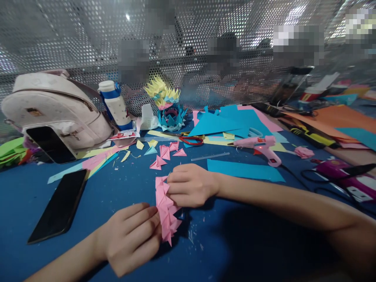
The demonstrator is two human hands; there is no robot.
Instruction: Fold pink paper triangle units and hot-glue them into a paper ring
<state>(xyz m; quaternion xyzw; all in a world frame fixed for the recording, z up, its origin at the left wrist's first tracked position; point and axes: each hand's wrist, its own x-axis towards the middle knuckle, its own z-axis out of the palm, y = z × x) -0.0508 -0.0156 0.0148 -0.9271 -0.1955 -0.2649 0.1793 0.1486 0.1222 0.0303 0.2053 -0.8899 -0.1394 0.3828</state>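
Between my two hands is a strip of pink folded paper (167,207), built of overlapping pointed pieces whose tips face right. My left hand (133,235) grips its lower left edge with bent fingers; the thumb is hidden. From the upper right, my right hand (190,185) closes its fingers on the strip's upper part, and its fingertips are partly covered by the paper. Just beyond the strip lie several loose pink folded triangles (164,152). A pink glue gun (260,147) rests on the table to the right, near a clear glue stick (210,156).
Two dark phones, one flat (60,205) and one leaning on a pale backpack (55,105), are at left. Behind stand a white-blue bottle (114,105) and a yellow-blue paper model (170,113). Red-handled scissors (192,140), blue paper sheets (226,121) and a purple power strip (346,180) lie around.
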